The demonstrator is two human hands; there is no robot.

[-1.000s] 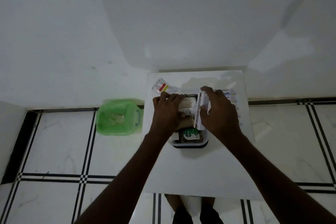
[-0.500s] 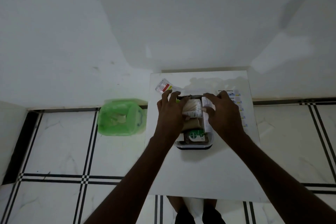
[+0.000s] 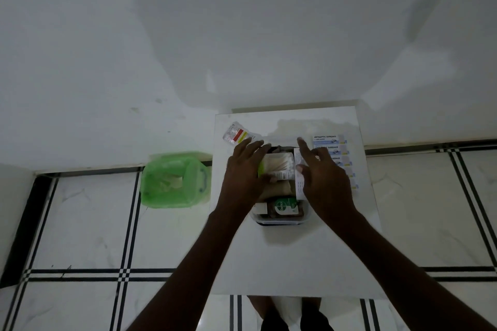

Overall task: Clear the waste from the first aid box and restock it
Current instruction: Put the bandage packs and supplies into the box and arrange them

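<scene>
The first aid box [image 3: 279, 220], a clear tub with a dark base, stands on the small white table [image 3: 293, 255]. Inside lie a green-labelled Dettol bottle [image 3: 283, 207], a beige bandage roll [image 3: 281, 187] and a cotton swab pack [image 3: 279, 165]. A white carton [image 3: 298, 183] stands on edge along the box's right side. My left hand [image 3: 243, 173] covers the left side of the box, fingers and thumb around the swab pack. My right hand [image 3: 324, 183] hovers over the right side with fingers spread, its thumb touching the carton.
A green-lined waste bin [image 3: 173, 180] sits on the tiled floor left of the table. A sachet with a red label [image 3: 236, 135] lies at the table's far left. A strip of antiseptic bandages [image 3: 332, 144] lies at the far right, partly under my right hand. The wall is close behind.
My right hand lowered the white carton into the box's right side and spread its fingers off it. My left hand stayed on the swab pack.
</scene>
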